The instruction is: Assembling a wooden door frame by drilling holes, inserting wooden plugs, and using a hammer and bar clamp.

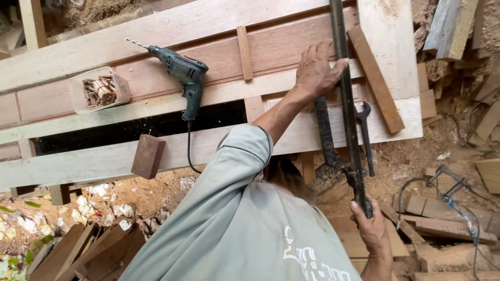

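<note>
Here both hands grip the long black bar clamp (348, 104), fingers closed.

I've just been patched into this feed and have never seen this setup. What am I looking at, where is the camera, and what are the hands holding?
There is no machine here: a person works with bare hands, and the single camera sits on their head, looking down past a grey-green sleeve. The left hand rests on a long dark metal bar clamp that runs across a wooden door frame. The right hand grips the clamp's near end. On the frame lie a green electric drill, a white tub of wooden pegs, a dark wood block, a spanner and a loose wooden slat. Sawdust and offcuts cover the ground around it.
</note>
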